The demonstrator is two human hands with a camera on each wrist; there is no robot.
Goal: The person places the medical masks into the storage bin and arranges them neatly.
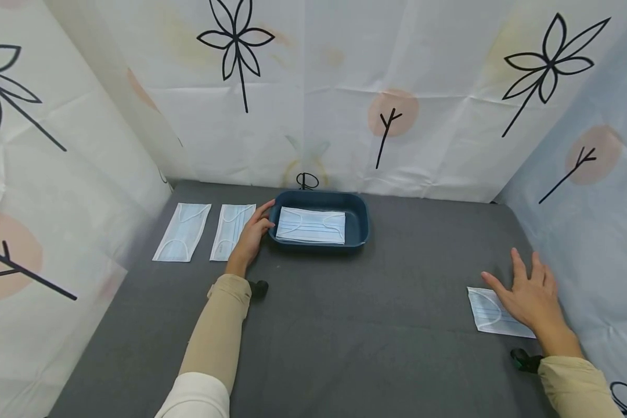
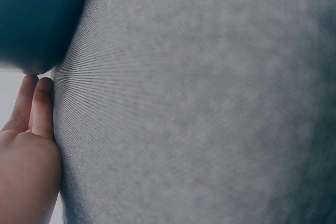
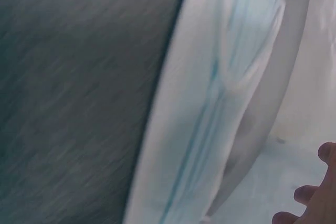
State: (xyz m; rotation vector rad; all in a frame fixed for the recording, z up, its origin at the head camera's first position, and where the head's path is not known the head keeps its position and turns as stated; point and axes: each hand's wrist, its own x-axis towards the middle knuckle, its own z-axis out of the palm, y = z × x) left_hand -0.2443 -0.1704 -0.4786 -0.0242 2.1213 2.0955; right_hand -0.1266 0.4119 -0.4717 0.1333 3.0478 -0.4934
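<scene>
A dark blue tray (image 1: 363,232) stands toward the back of the grey table, with a stack of light blue face masks (image 1: 311,226) in it. My left hand (image 1: 249,238) touches the tray's left end with extended fingers; in the left wrist view, fingertips meet the tray's side (image 2: 42,19). At the right, my right hand (image 1: 535,296) is over a single face mask (image 1: 488,313), fingers spread and holding nothing. The hand hides part of that mask. The right wrist view shows this mask (image 3: 194,124) large, with fingers (image 3: 310,195) apart from it.
Two more masks lie left of the tray, the outer mask (image 1: 183,232) and the inner mask (image 1: 230,232), the latter partly behind my left hand. Patterned white cloth (image 1: 334,116) hangs around the back and sides of the grey table (image 1: 376,325).
</scene>
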